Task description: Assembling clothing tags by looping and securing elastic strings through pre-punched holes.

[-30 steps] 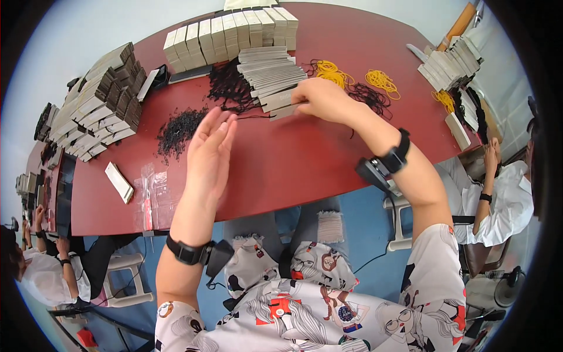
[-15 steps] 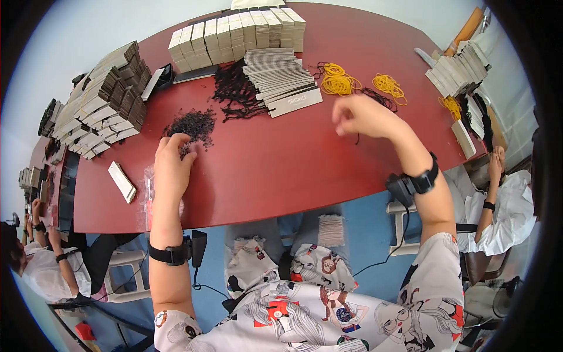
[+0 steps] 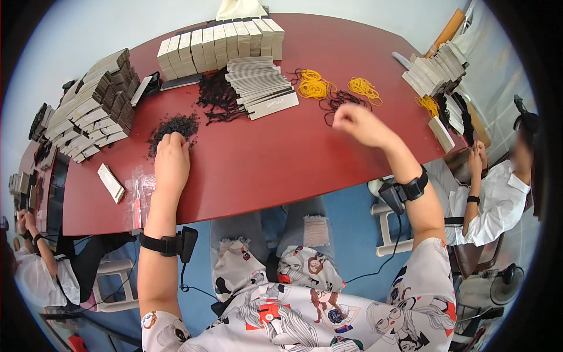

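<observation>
My left hand [image 3: 171, 157] lies palm down on the red table [image 3: 264, 158], its fingertips pushed into a heap of small black pieces [image 3: 175, 125]. My right hand [image 3: 359, 124] hovers over the table's right side with fingers curled, a thin dark cord hanging at its fingertips. It is just below a loose tangle of dark cords [image 3: 339, 100]. A fanned stack of white tags [image 3: 261, 88] and a tangle of black strings [image 3: 217, 97] lie between my hands, further back. Both wrists wear black bands.
Rows of bundled tags [image 3: 220, 41] line the far edge, with more stacks at left [image 3: 88, 111] and right [image 3: 437, 70]. Yellow rubber bands [image 3: 314, 86] lie nearby. A white box [image 3: 110, 182] and clear bags [image 3: 138, 196] sit at front left. One person sits at right [image 3: 498, 193], another at lower left [image 3: 41, 270].
My right hand left the fanned tags and moved right toward the dark cords. My left hand went from mid-table out to the black heap and stays there.
</observation>
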Demonstrator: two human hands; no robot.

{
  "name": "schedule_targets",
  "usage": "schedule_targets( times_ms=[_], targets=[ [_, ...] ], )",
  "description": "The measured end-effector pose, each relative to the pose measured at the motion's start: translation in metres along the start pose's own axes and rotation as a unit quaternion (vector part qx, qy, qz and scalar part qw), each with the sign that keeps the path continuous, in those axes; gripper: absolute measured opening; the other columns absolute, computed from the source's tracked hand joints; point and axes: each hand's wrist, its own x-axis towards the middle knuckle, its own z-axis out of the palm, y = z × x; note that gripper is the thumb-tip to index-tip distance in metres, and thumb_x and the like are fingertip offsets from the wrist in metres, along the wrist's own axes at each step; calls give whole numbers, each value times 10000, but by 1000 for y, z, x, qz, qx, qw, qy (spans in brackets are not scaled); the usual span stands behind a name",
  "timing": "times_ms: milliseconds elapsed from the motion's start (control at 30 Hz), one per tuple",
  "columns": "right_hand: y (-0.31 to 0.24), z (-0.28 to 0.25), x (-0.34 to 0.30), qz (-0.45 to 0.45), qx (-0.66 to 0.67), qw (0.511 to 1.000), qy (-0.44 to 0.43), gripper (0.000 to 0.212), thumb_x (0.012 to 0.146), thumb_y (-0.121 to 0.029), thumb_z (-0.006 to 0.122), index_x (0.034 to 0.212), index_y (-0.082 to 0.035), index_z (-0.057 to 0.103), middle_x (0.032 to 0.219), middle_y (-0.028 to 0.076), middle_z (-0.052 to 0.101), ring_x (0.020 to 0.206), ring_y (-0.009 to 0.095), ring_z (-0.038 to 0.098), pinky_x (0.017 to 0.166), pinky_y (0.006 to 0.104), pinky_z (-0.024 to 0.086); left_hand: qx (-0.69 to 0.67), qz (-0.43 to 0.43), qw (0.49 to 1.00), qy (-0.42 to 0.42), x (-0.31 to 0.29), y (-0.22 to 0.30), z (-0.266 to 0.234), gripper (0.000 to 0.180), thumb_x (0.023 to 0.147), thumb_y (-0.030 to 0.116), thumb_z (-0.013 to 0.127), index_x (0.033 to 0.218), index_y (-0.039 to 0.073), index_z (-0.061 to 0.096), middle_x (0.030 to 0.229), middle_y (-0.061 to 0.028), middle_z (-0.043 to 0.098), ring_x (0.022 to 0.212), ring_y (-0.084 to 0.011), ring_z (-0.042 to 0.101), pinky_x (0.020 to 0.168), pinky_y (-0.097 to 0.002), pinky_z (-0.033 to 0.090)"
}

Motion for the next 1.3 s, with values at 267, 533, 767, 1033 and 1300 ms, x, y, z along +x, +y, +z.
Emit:
schedule_targets(
  times_ms=[267, 533, 767, 1033, 1300],
  targets=[
    [-61, -121, 77, -89, 58, 950, 294, 117, 869, -151, 561, 865, -34, 563, 702, 7, 599, 614, 46, 519, 575, 182, 431, -85, -98, 992, 9, -2, -6, -2, 141, 806, 72, 550, 909, 13, 474, 828, -188, 562, 806, -366, 546, 695, -430, 435],
    [-194, -143, 82, -145, 97, 932, 318, 145, 820, -109, 612, 872, 23, 583, 754, 97, 636, 666, 140, 613, 631, 241, 515, -99, -77, 991, 54, -4, -4, -4, 115, 782, 20, 516, 891, 10, 550, 797, -170, 567, 750, -322, 558, 680, -384, 440],
    [-219, -109, 84, -194, 224, 906, 301, 199, 832, -166, 620, 906, 17, 594, 845, 94, 640, 762, 141, 615, 679, 224, 508, -160, -132, 977, 51, -11, -9, -14, 121, 783, 5, 491, 886, 20, 552, 839, -173, 575, 787, -334, 562, 703, -387, 446],
    [-168, -36, 31, -65, 236, 960, 139, 135, 788, -197, 653, 808, -64, 654, 662, -6, 601, 550, 45, 531, 487, 190, 414, -332, -134, 933, 49, -68, 14, -38, 159, 832, -6, 485, 966, 11, 569, 844, -52, 554, 752, -122, 504, 653, -229, 404],
    [-125, 76, 7, -18, 138, 990, -16, 84, 718, -130, 688, 759, -59, 671, 704, 29, 554, 630, 121, 531, 570, 265, 427, -453, -181, 871, 56, -87, 12, -41, 149, 865, 30, 494, 993, 25, 569, 773, 21, 475, 684, -48, 429, 587, -185, 376]
  ],
)
